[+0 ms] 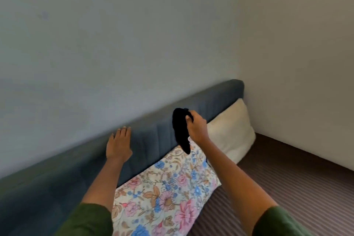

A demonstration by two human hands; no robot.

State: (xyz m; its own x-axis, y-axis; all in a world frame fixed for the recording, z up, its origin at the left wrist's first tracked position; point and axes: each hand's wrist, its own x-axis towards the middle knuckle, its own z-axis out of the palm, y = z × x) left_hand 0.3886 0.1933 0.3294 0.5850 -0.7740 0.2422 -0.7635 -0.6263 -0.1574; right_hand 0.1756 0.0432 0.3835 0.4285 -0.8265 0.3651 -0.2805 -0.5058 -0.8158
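The right hand (pixel 197 128) grips a black cloth (pixel 180 130), fingers curled round its upper end; the cloth hangs down in front of the blue headboard (pixel 149 138), its lower tip just above the floral pillow (pixel 168 193). Whether the cloth touches the padding cannot be told. The left hand (pixel 118 143) lies flat and spread on the headboard near its top edge, holding nothing (it looks like a brace for the reach); the two hands are apart along the headboard.

The step in hand looks like dusting the headboard, with the cloth at the stretch above the floral pillow. The next move would call for pressing the cloth against the padding and drawing it along; towards the cream pillow (pixel 229 130) in the corner the pillow leans on the headboard and covers its lower part, so it may need shifting first. The striped sheet (pixel 287 178) lies below, the wall (pixel 115 44) behind.
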